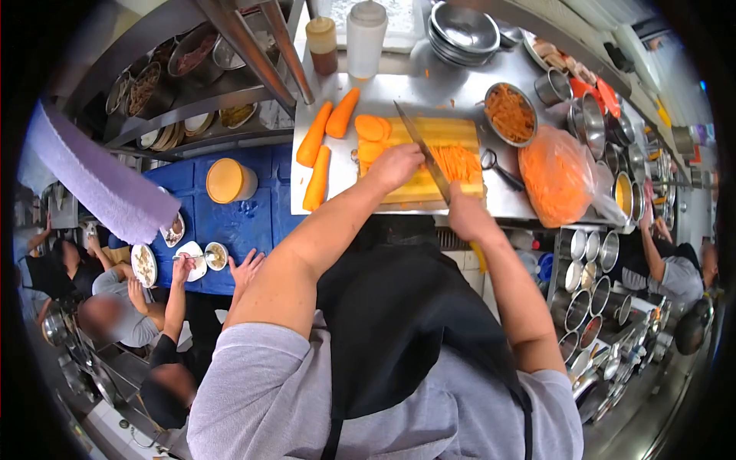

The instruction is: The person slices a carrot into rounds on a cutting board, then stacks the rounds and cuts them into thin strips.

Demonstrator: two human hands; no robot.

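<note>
My right hand (469,217) is closed around the handle of a kitchen knife (414,132), whose blade slants up and left across the yellow cutting board (399,198). My left hand (397,167), fingers curled down, is against the left side of the blade; what lies under its fingertips is hidden. Carrot shreds (455,162) are heaped right of the blade. Left of it, carrot slices (372,129) lie at the board's upper left corner. Peeled whole carrots (315,135) rest on the metal counter farther left. A black-handled peeler (502,170) lies beside the board.
A metal bowl (510,115) and a plastic bag (560,176) hold shredded carrot on the right. Squeeze bottles (366,40) and stacked metal bowls (464,31) stand behind. Left, people's hands work over small dishes on a blue surface (268,172) with a lidded tub (230,181).
</note>
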